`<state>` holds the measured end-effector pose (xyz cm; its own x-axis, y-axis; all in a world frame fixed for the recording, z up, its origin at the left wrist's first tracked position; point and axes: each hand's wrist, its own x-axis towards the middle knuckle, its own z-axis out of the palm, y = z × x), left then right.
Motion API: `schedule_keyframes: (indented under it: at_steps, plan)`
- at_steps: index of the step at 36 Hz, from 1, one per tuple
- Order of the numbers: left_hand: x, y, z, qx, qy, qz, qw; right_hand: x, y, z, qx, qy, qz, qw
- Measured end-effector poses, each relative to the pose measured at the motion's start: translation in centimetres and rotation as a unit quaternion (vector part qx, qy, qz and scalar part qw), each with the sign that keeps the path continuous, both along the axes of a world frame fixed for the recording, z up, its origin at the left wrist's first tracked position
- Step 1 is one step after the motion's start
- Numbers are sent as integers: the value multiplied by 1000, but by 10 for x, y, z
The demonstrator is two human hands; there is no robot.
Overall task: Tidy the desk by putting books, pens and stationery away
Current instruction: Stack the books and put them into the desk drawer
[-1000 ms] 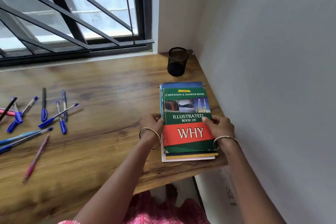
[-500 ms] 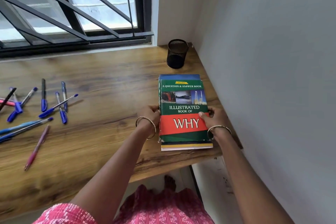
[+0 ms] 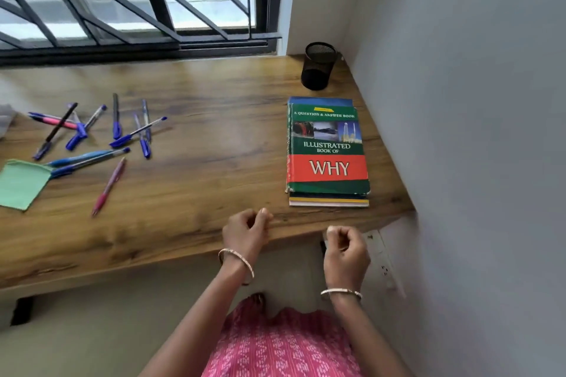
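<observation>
A stack of books lies at the right end of the wooden desk, a green and red "Illustrated Book of WHY" on top. A black mesh pen cup stands in the far right corner behind the stack. Several pens, mostly blue with some pink, lie scattered on the left. My left hand hangs at the desk's front edge with curled fingers, holding nothing. My right hand is just off the edge, below the stack, loosely closed and empty.
A green square of paper lies at the far left beside the pens. A white wall runs along the desk's right side. A barred window sits behind the desk.
Both hands let go of the book stack and drew back to the desk's front edge. The stack stays put near the wall.
</observation>
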<state>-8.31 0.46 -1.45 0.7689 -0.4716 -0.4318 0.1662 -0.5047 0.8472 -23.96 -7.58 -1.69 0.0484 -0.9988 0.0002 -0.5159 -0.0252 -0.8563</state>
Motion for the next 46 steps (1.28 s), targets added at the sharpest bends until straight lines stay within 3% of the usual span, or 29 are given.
schedule_keyframes:
  at_steps: [4, 7, 10, 13, 19, 22, 25, 27, 38, 46]
  plan:
    - [-21, 32, -23, -36, 144, 62, 987, -6, 25, -28, 222, -42, -51, 973]
    - [-26, 46, -47, -40, 256, 132, 957, -5, 15, -57, 414, -118, -82, 899]
    - [-37, 58, -62, -50, 311, 214, 925, -5, 3, -82, 528, -160, -71, 831]
    - [-41, 65, -76, -90, 381, 297, 871, 3, -2, -91, 571, -212, -47, 791]
    - [-25, 74, -124, -188, 471, 374, 777, 23, -2, -100, 588, -327, -110, 731]
    - [-11, 74, -140, -225, 456, 395, 765, 30, -3, -115, 582, -382, -123, 707]
    - [2, 76, -146, -290, 481, 397, 726, 37, -2, -129, 569, -406, -131, 703]
    - [8, 77, -148, -290, 481, 409, 720, 43, -1, -137, 571, -417, -145, 692]
    - [-5, 91, -163, -256, 447, 399, 758, 26, 12, -144, 555, -384, -116, 729]
    - [-63, 138, -159, -261, 454, 397, 753, -32, 54, -143, 562, -363, -109, 736]
